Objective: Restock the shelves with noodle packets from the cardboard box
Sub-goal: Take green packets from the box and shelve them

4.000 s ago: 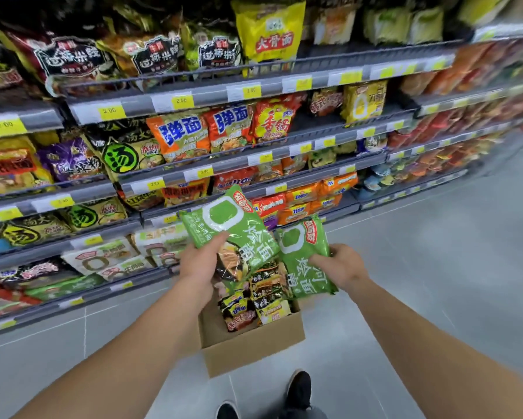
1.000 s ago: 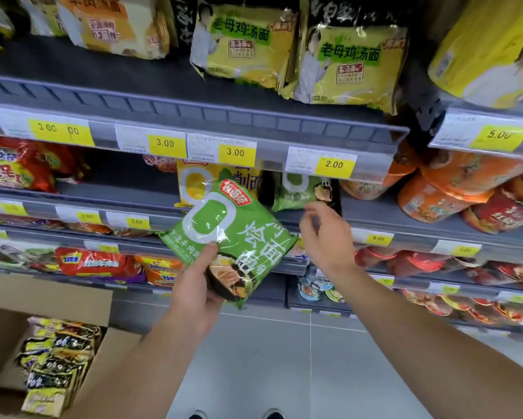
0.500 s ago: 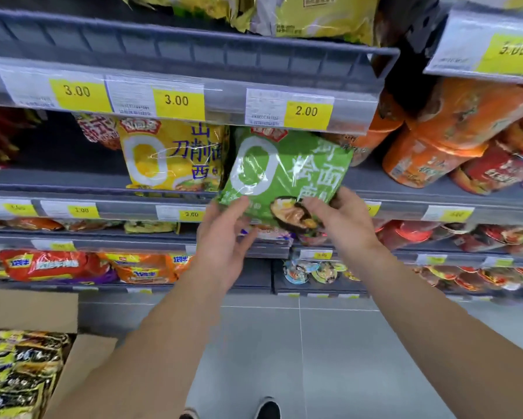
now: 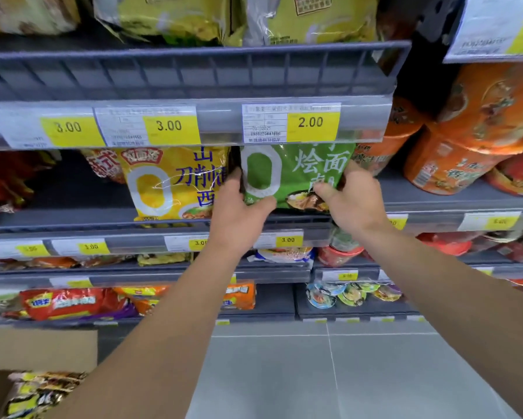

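A green noodle packet (image 4: pixel 296 173) stands upright on the grey shelf (image 4: pixel 420 204), just under the 2.00 price tag. My left hand (image 4: pixel 239 216) grips its lower left edge, thumb on the front and fingers behind the side. My right hand (image 4: pixel 351 198) grips its lower right corner, thumb pressed on the front. The open cardboard box (image 4: pixel 39 349) sits on the floor at the bottom left, with several yellow and black noodle packets (image 4: pixel 39 391) inside.
A yellow noodle packet (image 4: pixel 169 182) stands directly left of the green one. Orange noodle cups (image 4: pixel 471 140) fill the shelf to the right. The shelf rail above (image 4: pixel 193 74) overhangs the packet's top. Lower shelves hold more packets and bowls; grey floor tiles (image 4: pixel 344 373) lie below.
Both hands have pushed the green packet further in and upright on the shelf, under the 2.00 tag. The view has moved closer to the shelf.
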A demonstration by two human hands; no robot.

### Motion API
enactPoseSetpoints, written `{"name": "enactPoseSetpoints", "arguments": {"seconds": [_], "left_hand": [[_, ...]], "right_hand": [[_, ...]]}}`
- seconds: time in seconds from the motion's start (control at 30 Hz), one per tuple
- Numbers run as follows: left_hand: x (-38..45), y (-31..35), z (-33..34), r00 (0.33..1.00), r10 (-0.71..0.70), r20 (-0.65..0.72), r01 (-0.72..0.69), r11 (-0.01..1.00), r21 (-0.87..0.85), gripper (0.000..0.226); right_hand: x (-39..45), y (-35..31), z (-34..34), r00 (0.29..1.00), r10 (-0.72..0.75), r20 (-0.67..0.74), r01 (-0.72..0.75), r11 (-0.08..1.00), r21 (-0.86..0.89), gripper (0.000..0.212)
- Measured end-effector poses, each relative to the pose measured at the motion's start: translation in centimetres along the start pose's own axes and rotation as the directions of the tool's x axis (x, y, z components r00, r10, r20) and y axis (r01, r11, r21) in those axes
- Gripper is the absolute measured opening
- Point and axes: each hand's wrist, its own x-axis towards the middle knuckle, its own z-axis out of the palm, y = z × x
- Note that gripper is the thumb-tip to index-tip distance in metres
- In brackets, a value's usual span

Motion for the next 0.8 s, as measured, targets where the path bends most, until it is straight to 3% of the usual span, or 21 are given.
{"name": "enactPoseSetpoints", "arguments": {"seconds": [0.13,0.2,0.33,0.47,0.6,0.8], "left_hand": [[-0.3,-0.8,-0.3,0.999,-0.041,-0.014,0.042,0.998,0.036,0.052],[-0.3,-0.6,-0.3,0.999,-0.010,-0.034,0.014,0.992,0.129,0.046],[0.1,-0.3,-0.4,0.999,0.032,-0.028,-0.019,0.925,0.378,0.034],[1.2,0.1,-0.6,0.999,0.031,0.010,-0.031,0.849,0.528,0.025],[1.7,0.6,-1.0,0.998,-0.023,0.063,-0.015,0.837,0.547,0.010],[1.4,-0.3,-2.7,1.000,-0.001,0.028,-0.013,0.865,0.501,0.020]], "right_hand": [[0.2,0.4,0.5,0.998,-0.068,0.007,0.065,0.907,-0.417,0.029],[0.2,0.1,0.3,0.998,-0.057,0.031,0.064,0.870,-0.489,0.023],[0.1,-0.4,-0.1,0.996,-0.075,0.049,0.089,0.882,-0.462,0.019],[-0.2,-0.3,-0.1,0.996,-0.071,-0.045,0.055,0.955,-0.291,0.023],[-0.6,0.3,0.4,0.996,-0.079,-0.031,0.066,0.950,-0.305,0.013],[-0.3,-0.1,1.2,0.991,-0.130,-0.018,0.123,0.969,-0.214,0.015]]}}
